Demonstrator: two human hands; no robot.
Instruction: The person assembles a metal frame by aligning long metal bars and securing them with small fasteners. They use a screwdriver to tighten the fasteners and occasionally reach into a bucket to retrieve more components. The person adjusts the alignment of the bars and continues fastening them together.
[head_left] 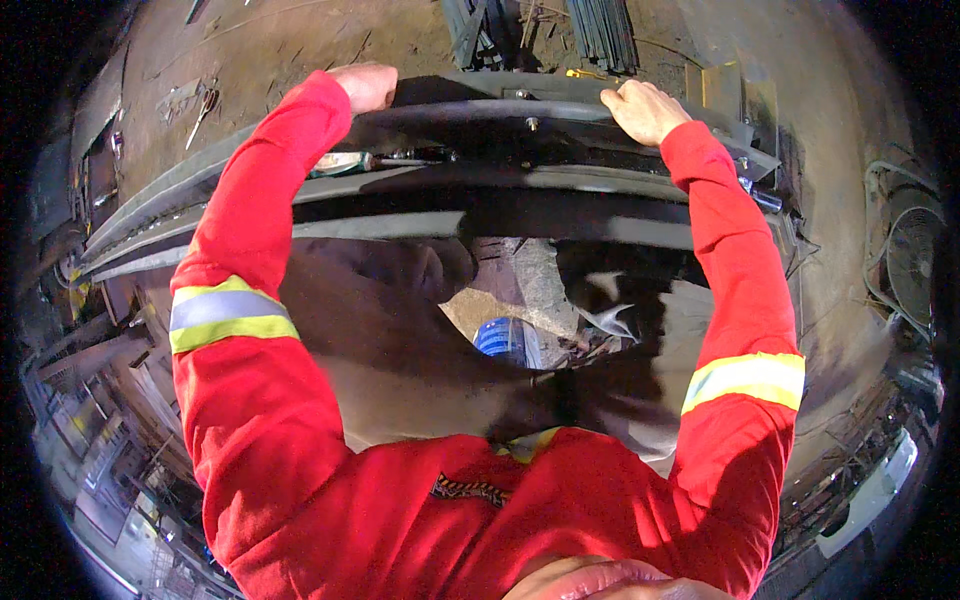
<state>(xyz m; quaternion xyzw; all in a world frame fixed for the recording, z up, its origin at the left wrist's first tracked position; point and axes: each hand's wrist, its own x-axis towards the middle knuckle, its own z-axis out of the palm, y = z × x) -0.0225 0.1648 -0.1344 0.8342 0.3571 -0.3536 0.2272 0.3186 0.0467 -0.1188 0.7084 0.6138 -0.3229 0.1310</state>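
A long, dark metal beam (460,112) runs across in front of me, with bolts (532,124) along its middle. My left hand (368,87) is closed at its far edge, left of the middle. Its fingertips are hidden. Farther right, my right hand (648,111) curls its fingers over the same far edge. Between my arms, a tool with a green-and-white body (343,163) and a thin dark shaft lies in the channel nearer me. A small yellow object (585,74) rests by the far edge, left of my right hand.
Bundles of dark metal bars (602,32) lie on the floor beyond the beam. A plier-like tool (204,117) is on the floor at the far left. A caged fan (912,258) stands at the right. Below the beam, near my legs, is a blue container (498,338).
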